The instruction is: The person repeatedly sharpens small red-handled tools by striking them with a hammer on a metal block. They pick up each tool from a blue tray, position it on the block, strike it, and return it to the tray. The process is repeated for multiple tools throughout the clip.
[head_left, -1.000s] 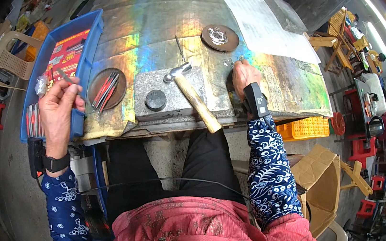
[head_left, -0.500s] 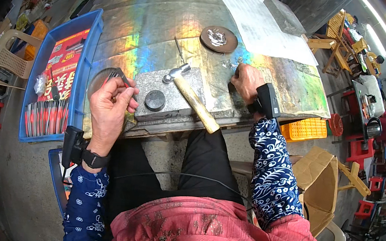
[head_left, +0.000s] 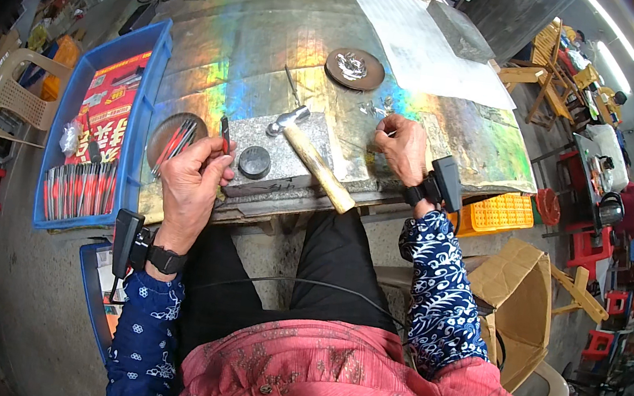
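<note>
My left hand (head_left: 194,181) is closed in a pinch on a slim black-and-red piece (head_left: 225,131), which stands nearly upright. Beside it, a round dark dish (head_left: 157,142) holds several similar red-and-black pieces (head_left: 179,138). My right hand (head_left: 405,150) is closed, thumb and finger pressed together near small silvery metal bits (head_left: 376,109) on the table; whatever it grips cannot be made out. Between my hands a flat grey block (head_left: 243,126) carries a black round disc (head_left: 255,161) and a hammer (head_left: 310,153), its wooden handle jutting over the table's near edge.
A brown dish (head_left: 369,80) of silvery bits stands farther back, next to white sheets (head_left: 422,52) under a grey slab (head_left: 460,30). At the left, a blue tray (head_left: 151,83) holds rows of red-and-black pieces. A cardboard box (head_left: 514,301) stands low at the right.
My left hand has shifted slightly right and nearer, and the slim piece in it has turned more upright, uncovering the pieces in the dish. My right hand stays near the silvery bits, its fingers turned slightly.
</note>
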The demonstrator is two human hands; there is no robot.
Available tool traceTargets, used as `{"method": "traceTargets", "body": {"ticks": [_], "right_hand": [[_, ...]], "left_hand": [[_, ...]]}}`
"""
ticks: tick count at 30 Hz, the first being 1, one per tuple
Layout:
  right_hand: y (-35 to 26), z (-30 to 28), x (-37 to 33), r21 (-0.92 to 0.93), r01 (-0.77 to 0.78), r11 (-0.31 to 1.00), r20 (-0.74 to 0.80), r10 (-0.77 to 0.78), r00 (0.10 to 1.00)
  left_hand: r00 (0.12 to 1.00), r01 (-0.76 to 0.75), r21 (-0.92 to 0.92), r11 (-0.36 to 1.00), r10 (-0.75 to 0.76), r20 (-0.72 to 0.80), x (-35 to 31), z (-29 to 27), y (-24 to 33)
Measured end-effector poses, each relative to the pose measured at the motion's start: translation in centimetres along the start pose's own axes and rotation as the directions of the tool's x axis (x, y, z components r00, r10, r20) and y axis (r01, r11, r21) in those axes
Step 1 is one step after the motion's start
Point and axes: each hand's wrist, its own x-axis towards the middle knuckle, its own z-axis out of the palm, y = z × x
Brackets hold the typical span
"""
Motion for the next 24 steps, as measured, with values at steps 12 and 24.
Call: {"method": "traceTargets", "body": {"ticks": [12,24], "right_hand": [[-1.8,-1.7,-0.8,0.317,-0.087,0.944,-0.025,0.100,0.995],[-9.8,-3.1,-5.2,0.656,-0.132,0.743,0.085,0.102,0.991]], "left_hand": [[1.000,-0.009,0.024,1.000,0.009,-0.019,0.0,0.0,-0.2],[0.993,-0.086,0.085,0.993,0.092,-0.068,-0.5,0.0,0.0]]}}
